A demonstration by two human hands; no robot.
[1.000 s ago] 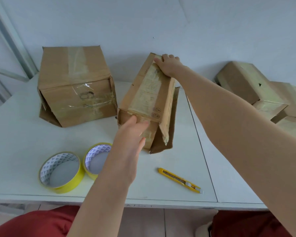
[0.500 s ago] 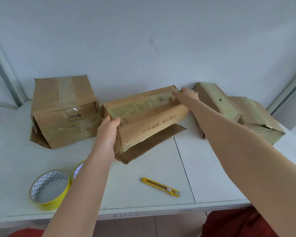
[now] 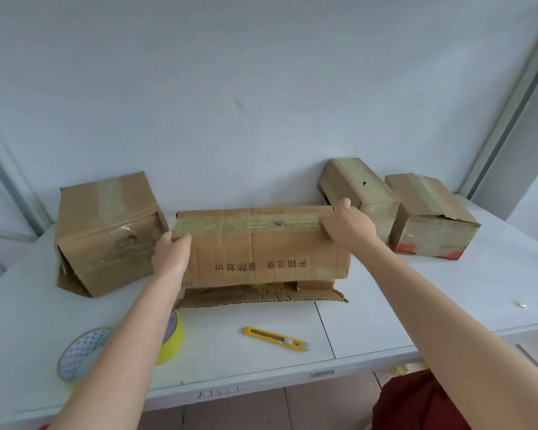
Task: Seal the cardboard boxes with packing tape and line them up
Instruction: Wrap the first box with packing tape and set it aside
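Boxes of brown cardboard stand along the back of the white worktop point(image 3: 416, 305), near the wall point(image 3: 261, 88), and we see four of them. The long box point(image 3: 261, 243) lies in the middle of the worktop with its long side toward the front edge, printed characters upside down on that face and a band of tape running along its top. A loose flap point(image 3: 261, 296) juts out from under it, flat on the worktop toward the front edge.

The left hand point(image 3: 170, 257) grips the long box at its left end, thumb over the top edge. The right hand point(image 3: 347, 226) grips the top right corner, its fingers curled over the taped top.

Just beside the long box's left end stands the left box point(image 3: 106, 231), taped across its top and front, set at an angle near the back left corner. Toward the back right corner we see a third box point(image 3: 361, 187), close behind the right hand, and a fourth box point(image 3: 432, 218) beside it, both taped.

Near the front edge, a tape roll point(image 3: 81, 355) and a second roll point(image 3: 173, 339) with a yellow rim lie at the left, partly hidden by the left forearm. A yellow utility knife point(image 3: 275, 338) lies in front of the long box, apart from it.
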